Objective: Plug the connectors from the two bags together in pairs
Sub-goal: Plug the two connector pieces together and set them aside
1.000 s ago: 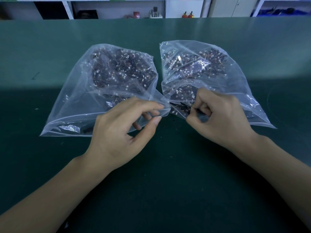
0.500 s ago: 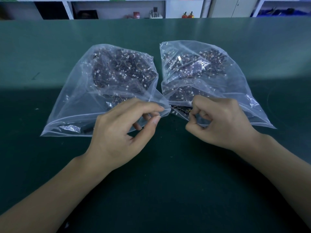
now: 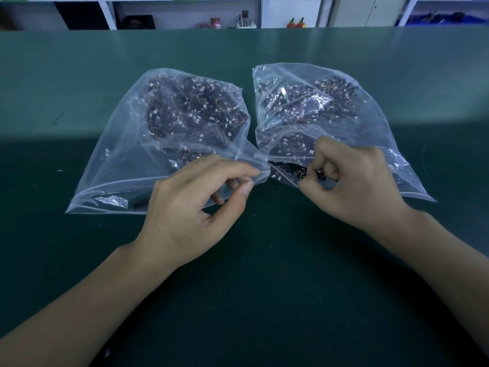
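Two clear zip bags lie side by side on the green table, each full of small dark wired connectors with white plugs. My left hand (image 3: 201,197) pinches the near right corner of the left bag (image 3: 127,154) between thumb and fingers. My right hand (image 3: 352,184) is curled at the mouth of the right bag (image 3: 375,133), pinching a dark connector (image 3: 307,172) at the bag's near left corner. The connector's wires reach back into the bag, and my fingers hide part of it.
The green table (image 3: 264,274) spreads wide around both bags. Shelves with small items (image 3: 243,21) stand behind the table's far edge. A dark piece (image 3: 140,203) lies inside the left bag near its zip strip.
My right hand has curled tighter and drawn slightly right along the right bag's opening with the connector. My left hand keeps its pinch on the left bag's corner, hardly moving.
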Demonstrator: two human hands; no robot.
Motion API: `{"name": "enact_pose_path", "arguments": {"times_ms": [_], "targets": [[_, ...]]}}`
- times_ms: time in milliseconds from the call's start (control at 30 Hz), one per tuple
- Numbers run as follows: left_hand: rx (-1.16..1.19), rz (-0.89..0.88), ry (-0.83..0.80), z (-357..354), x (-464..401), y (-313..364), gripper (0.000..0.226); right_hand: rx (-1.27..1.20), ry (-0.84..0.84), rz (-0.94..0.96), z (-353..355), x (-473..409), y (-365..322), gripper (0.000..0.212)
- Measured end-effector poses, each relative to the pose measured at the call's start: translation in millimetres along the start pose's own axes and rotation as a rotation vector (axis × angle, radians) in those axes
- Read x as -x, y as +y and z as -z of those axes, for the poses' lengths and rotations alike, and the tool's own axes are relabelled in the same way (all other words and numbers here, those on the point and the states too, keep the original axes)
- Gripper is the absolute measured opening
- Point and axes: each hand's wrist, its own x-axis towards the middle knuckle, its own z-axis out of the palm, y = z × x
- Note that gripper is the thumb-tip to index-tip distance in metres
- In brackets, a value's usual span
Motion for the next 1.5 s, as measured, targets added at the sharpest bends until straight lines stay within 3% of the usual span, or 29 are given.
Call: {"name": "enact_pose_path", "arguments": {"times_ms": [300, 633, 767, 967, 1267, 1500], "targets": [[0.004, -0.005, 0.006, -0.6, 0.2, -0.6, 0.012, 0.095, -0.101, 0.027, -3.1, 2.5, 1.7, 0.014], [-0.005, -0.002, -0.009, 0.1, -0.1, -0.5, 0.011, 0.249, -0.214, -0.141, -6.7, 4.5, 10.7, 0.008], [-0.011, 0.001, -0.006, 0.1, -0.6, 0.1, 0.011, 0.231, -0.196, -0.162, -7.1, 4.5, 6.0, 0.016], [-0.021, -0.004, 0.002, 0.6, -1.3, 2.2, 0.010, -0.122, -0.026, -0.106, -5.4, 4.7, -7.3, 0.024], [-0.025, -0.014, -0.014, 1.4, -2.4, 4.3, 0.027, -1.009, -0.149, -0.488, -22.8, 10.7, -28.3, 0.039], [-0.055, -0.027, -0.022, -1.2, -2.9, 5.6, 0.031, -1.246, -0.202, -0.536, -23.2, 9.2, -28.9, 0.032]]}}
